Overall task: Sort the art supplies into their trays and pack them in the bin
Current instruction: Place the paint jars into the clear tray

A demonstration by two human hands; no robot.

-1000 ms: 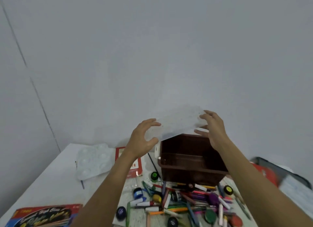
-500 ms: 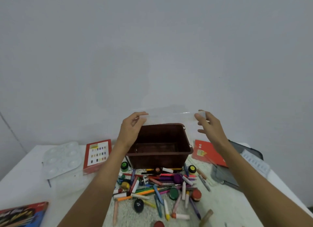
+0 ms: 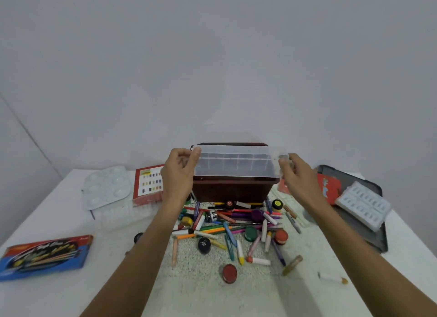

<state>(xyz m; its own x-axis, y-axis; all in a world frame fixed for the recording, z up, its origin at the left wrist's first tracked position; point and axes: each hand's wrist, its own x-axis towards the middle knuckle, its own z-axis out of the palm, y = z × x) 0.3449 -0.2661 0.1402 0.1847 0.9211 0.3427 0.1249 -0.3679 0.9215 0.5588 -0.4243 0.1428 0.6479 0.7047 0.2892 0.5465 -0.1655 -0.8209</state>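
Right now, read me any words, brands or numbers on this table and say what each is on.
Nothing reads clearly.
On the blue and red box: cursive lettering, blurred.
On the red box with the colour chart: print too small.
On the black paint pot: white lettering, too small.
On the red pack: white letters, blurred.

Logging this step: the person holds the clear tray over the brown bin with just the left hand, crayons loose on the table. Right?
Not just the left: the head view shows the left hand gripping one end of the clear tray and the right hand the other, over the brown bin. Crayons do lie loose on the table.
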